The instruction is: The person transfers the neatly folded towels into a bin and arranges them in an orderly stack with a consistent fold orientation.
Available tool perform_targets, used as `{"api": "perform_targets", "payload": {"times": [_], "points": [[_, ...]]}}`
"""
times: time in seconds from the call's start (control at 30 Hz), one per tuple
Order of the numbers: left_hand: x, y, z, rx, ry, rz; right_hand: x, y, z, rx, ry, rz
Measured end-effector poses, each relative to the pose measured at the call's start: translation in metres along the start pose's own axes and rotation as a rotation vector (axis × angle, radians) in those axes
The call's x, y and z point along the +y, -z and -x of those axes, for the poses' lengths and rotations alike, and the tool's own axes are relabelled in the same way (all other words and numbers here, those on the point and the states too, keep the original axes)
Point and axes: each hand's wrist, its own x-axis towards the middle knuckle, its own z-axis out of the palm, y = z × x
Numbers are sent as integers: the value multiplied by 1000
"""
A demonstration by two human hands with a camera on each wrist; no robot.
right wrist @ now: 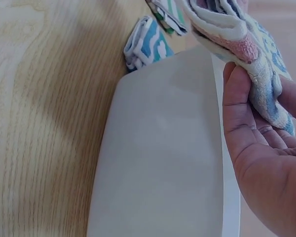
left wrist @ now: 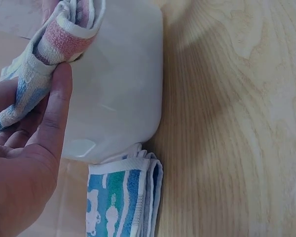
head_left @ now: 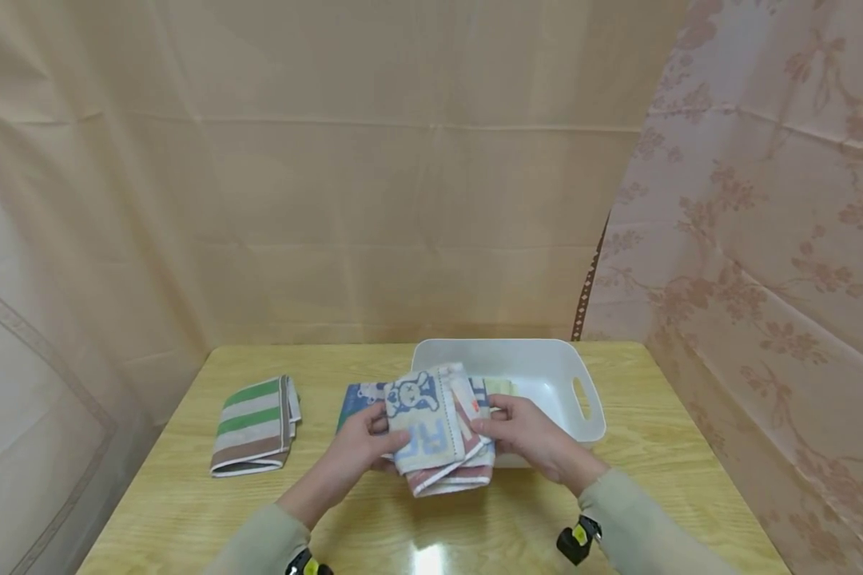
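Both hands hold a folded towel (head_left: 420, 423) with a blue bear print and pink-and-white layers, raised above the table in front of a white basket. My left hand (head_left: 363, 439) pinches its left edge, thumb on the front face. On the opposite edge, my right hand (head_left: 528, 435) pinches the towel between thumb and fingers. From the left wrist view, the towel's rolled fold (left wrist: 71, 37) shows pink and white. Behind the held towel, a blue-and-green folded towel (left wrist: 116, 197) lies against the basket's left end, partly hidden in the head view.
The white basket (head_left: 582, 399) with cut-out handles stands at the table's back right; something pale yellow-green (head_left: 499, 386) shows inside. A folded green, white and brown striped towel (head_left: 252, 427) lies on the left of the wooden table (head_left: 316, 359). Curtains hang behind and at the sides.
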Motion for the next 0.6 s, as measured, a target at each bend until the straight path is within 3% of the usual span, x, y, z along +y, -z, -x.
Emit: {"api": "perform_targets", "payload": {"times": [0.2, 0.6], "points": [[3, -1, -3, 0, -22, -5, 0, 3, -1, 24, 13, 23], [10, -7, -15, 25, -1, -42, -1, 10, -2, 63, 26, 27]]}}
